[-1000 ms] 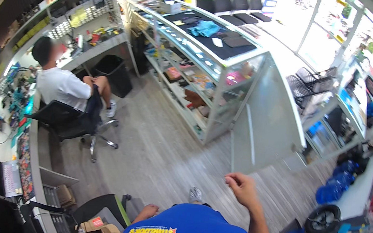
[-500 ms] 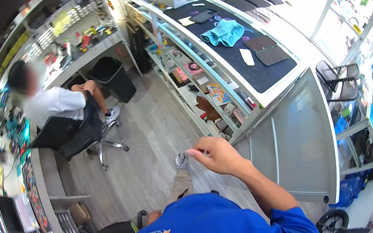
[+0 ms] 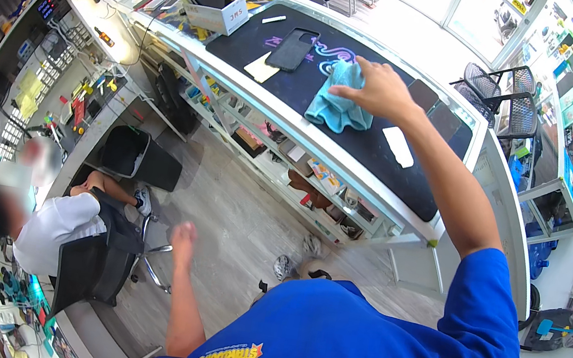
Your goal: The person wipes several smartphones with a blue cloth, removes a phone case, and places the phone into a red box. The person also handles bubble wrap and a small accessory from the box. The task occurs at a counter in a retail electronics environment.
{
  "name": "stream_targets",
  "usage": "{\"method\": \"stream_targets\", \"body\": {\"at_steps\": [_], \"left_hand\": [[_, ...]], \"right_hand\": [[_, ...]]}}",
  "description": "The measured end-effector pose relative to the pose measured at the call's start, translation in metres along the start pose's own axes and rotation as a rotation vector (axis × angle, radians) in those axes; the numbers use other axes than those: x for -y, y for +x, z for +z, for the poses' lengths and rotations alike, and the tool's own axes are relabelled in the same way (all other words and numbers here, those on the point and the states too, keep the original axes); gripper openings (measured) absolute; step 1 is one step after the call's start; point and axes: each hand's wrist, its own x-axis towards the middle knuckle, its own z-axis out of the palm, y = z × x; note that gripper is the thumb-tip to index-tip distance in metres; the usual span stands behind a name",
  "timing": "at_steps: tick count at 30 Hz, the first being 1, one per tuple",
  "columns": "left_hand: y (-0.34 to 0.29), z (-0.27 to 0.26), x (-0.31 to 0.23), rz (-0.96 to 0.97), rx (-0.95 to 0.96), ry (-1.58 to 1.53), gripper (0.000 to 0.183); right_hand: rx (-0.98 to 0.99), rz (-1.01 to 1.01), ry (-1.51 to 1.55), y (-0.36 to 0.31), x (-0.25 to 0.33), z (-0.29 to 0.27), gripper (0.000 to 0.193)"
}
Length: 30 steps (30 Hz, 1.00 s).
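Note:
My right hand (image 3: 384,93) reaches over the counter at the right edge of a crumpled teal cloth (image 3: 338,114). Its thumb and fingers are apart; whether they touch the cloth I cannot tell. Beneath the cloth lies a dark mat (image 3: 416,188). A black phone or phone case (image 3: 293,49) rests to the left, beside a pale slip (image 3: 262,68). Right of the cloth sit a white flat piece (image 3: 398,146) and two dark flat devices (image 3: 445,120), partly behind my arm. My left hand (image 3: 183,241) hangs low over the floor, its fingers smeared by motion.
A glass-fronted counter (image 3: 285,141) with filled shelves runs ahead of me. On it stands a white box (image 3: 218,16) of dark items. At left, a person in white (image 3: 62,226) sits on a black chair (image 3: 93,261) near a black bin (image 3: 143,159) and a cluttered workbench (image 3: 84,83).
I have come closer to the counter. My right hand has moved forward from near my body to the cloth. My left hand has come into fuller view. The seated person's head has turned.

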Motion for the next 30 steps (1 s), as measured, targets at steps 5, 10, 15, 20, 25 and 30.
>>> {"method": "stream_targets", "body": {"at_steps": [5, 10, 15, 20, 25, 30], "left_hand": [[0.033, 0.115, -0.225, 0.377, 0.072, -0.095, 0.030], [-0.039, 0.272, -0.359, 0.779, 0.439, 0.123, 0.017], [-0.068, 0.447, -0.402, 1.257, 0.668, 0.459, 0.039], [-0.097, 0.548, -0.390, 1.243, 0.553, 1.134, 0.102], [-0.092, 0.572, -0.406, 1.057, 0.688, 1.195, 0.124], [-0.072, 0.576, -0.423, 0.784, 1.038, 1.011, 0.118]], "right_hand": [[0.134, 0.048, 0.287, 0.070, -0.030, 0.009, 0.064], [-0.186, 0.128, 0.844, 0.076, -0.105, -0.084, 0.051], [-0.230, -0.105, 1.777, 0.027, -0.222, -0.117, 0.044], [-0.721, -0.074, 1.283, -0.078, -0.250, -0.113, 0.041], [-0.927, 0.337, 1.450, -0.192, -0.307, -0.079, 0.054], [-0.915, 0.373, 1.066, -0.212, -0.309, -0.071, 0.052]]}}
